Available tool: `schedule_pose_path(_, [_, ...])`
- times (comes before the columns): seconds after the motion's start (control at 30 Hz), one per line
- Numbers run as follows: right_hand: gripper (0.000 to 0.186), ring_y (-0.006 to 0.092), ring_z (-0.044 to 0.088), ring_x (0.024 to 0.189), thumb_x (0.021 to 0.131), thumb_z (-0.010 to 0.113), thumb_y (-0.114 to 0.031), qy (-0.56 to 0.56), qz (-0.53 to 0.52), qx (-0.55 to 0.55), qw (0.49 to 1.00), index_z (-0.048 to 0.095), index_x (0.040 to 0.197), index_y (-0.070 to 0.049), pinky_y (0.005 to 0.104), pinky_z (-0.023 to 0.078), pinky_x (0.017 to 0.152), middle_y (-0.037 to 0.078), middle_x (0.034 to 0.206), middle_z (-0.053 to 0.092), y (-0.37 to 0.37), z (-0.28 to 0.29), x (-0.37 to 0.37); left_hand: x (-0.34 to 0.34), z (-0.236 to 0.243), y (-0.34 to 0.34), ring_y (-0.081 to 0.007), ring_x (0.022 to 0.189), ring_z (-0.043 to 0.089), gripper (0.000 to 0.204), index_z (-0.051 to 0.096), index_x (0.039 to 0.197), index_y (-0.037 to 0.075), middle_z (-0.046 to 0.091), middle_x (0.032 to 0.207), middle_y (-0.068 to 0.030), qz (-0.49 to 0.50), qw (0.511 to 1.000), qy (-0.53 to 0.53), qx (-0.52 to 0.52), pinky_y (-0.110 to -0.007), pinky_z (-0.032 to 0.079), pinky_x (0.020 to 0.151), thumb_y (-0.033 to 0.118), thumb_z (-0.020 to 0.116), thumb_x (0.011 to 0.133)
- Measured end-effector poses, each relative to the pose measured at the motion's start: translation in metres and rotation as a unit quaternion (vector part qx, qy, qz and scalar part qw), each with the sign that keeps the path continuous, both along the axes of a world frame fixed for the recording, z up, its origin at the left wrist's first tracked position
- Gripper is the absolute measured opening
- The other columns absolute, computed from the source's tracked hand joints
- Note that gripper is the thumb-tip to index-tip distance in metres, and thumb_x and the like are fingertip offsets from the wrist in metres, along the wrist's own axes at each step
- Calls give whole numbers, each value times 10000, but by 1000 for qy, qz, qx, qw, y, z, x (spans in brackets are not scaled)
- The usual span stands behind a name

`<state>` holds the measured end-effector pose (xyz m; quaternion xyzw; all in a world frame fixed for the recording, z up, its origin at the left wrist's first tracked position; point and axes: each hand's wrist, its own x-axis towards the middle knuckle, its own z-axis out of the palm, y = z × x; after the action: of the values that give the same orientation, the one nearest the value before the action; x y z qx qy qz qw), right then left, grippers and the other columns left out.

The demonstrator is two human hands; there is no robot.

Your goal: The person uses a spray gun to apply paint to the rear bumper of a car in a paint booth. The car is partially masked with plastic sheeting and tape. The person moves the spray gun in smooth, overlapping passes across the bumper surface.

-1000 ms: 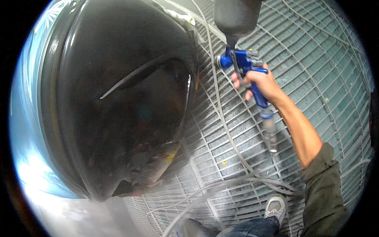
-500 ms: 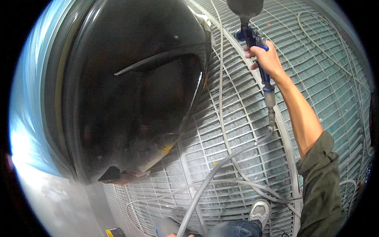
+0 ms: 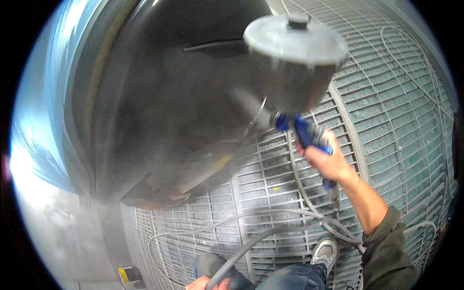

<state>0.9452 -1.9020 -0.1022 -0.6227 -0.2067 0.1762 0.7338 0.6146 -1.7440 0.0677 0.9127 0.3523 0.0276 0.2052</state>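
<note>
My right hand (image 3: 329, 162) is wrapped round the handle of a blue spray gun (image 3: 300, 129). On top of the gun sits a large dark paint cup (image 3: 295, 84) with a pale round lid. A whitish spray fans out leftward from the nozzle toward a glossy black car bumper (image 3: 179, 101), which looks hazy there. The nozzle is apart from the bumper. Low in the picture, my left hand (image 3: 209, 284) is closed on a grey air hose (image 3: 244, 250), partly cut off by the lower edge. Motion blurs the gun somewhat.
Clear bluish plastic sheeting (image 3: 36, 125) covers the area beyond the bumper at left. Underfoot is a metal floor grating (image 3: 386, 140) with loose hoses (image 3: 333, 227) looped across it. A small yellow and black object (image 3: 128, 274) lies at lower left, and my shoe (image 3: 325, 252) stands on the grating.
The spray gun has come nearer and lower, its cup now tilted so the lid shows. Spray now shows at the nozzle. More of my left hand with the hose is in view.
</note>
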Motion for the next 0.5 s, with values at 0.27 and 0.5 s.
schedule_pose_path(0.27, [149, 99, 610, 678, 698, 609, -50, 96, 106, 45, 989, 648, 832, 2, 249, 490, 627, 29, 736, 658, 38, 20, -17, -26, 2, 23, -107, 464, 416, 312, 537, 605, 43, 463, 496, -38, 23, 1000, 19, 11, -317, 362, 459, 178, 777, 753])
schedule_pose_path(0.5, [142, 95, 528, 576, 681, 564, -123, -10, -120, -34, 992, 639, 737, -17, 263, 417, 546, 23, 621, 582, 16, 13, 51, -12, -3, 18, -139, 458, 415, 330, 527, 600, 46, 462, 501, -73, 4, 1000, -15, -5, -336, 364, 456, 204, 786, 732])
